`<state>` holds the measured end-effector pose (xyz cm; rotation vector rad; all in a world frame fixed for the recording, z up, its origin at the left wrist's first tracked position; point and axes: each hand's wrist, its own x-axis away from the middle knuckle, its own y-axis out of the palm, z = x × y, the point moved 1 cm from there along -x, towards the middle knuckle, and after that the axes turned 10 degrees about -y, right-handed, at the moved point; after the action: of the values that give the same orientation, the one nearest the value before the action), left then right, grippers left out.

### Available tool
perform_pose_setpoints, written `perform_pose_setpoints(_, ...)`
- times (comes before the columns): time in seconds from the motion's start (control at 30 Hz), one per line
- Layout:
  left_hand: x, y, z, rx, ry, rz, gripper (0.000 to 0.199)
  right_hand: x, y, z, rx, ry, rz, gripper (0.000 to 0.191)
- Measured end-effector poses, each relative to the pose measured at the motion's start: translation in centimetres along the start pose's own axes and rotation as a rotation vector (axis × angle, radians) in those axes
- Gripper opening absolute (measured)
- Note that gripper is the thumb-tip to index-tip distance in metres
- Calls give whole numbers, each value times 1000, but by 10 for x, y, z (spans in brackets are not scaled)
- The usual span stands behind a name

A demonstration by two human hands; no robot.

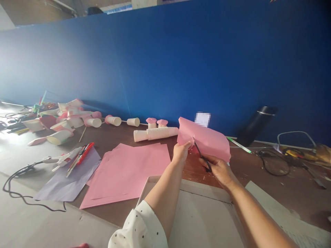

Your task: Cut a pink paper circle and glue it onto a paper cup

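A curled sheet of pink paper (pixel 207 137) is raised above the brown table. My left hand (pixel 181 151) pinches its lower left edge. My right hand (pixel 218 168) is closed on the handles of black scissors (pixel 198 148), whose blades meet the paper beside my left fingers. Behind my left hand, a long stack of white paper cups (pixel 157 133) lies on its side. Flat pink sheets (pixel 131 172) lie to the left of my left forearm.
A white box lid (pixel 204 213) is under my forearms. At left are a glue gun (pixel 64 158), a red cutter (pixel 85 153), purple paper (pixel 72 182) and several cup pieces (pixel 59 137). A black bottle (pixel 254 125), a green-white pen (pixel 239 145) and cables are at right.
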<state>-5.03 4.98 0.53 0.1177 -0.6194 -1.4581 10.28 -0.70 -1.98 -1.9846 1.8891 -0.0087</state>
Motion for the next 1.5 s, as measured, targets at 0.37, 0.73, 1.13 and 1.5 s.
perform_pose_setpoints(0.37, -7, -2, -6, 14, -33, 3, 26, -1, 1, 3, -49, 29, 39, 62)
perform_pose_setpoints(0.73, -2, 1, -1, 27, -38, 31, 17, -1, 1, 4, -28, -29, -34, 55)
perform_pose_setpoints(1.13, -3, 1, -3, 31, -14, 8, 18, 0, 0, -1, 55, -42, 6, 54)
perform_pose_setpoints(1.5, 1, 1, -2, -41, -24, 24, 21, -1, 0, -6, 13, 46, 18, 46)
